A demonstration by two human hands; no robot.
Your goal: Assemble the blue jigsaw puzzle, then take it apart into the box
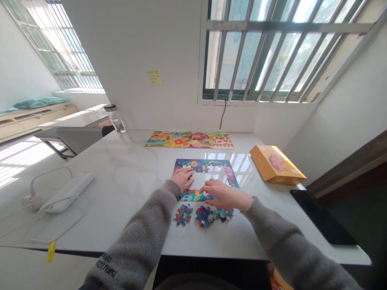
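A partly assembled jigsaw puzzle (229,175) with a dark blue, colourful border lies in front of me; its middle shows bare white. My left hand (183,178) rests on its left side, fingers stretched out. Over the lower edge reaches my right hand (225,194), its fingers bent and apart, the tips touching the orange and teal pieces (198,196) there. Whether a loose piece sits under those fingertips is hidden. Just below the puzzle, loose puzzle pieces lie in a left pile (183,214), a middle pile (204,216) and a right pile (225,214).
Behind the puzzle lies a finished farm-animal puzzle (181,139). An orange box (276,164) and a black tablet-like slab (323,217) are on the right. A white power strip (68,193) with cables lies left; a clear bottle (115,119) stands at the back left.
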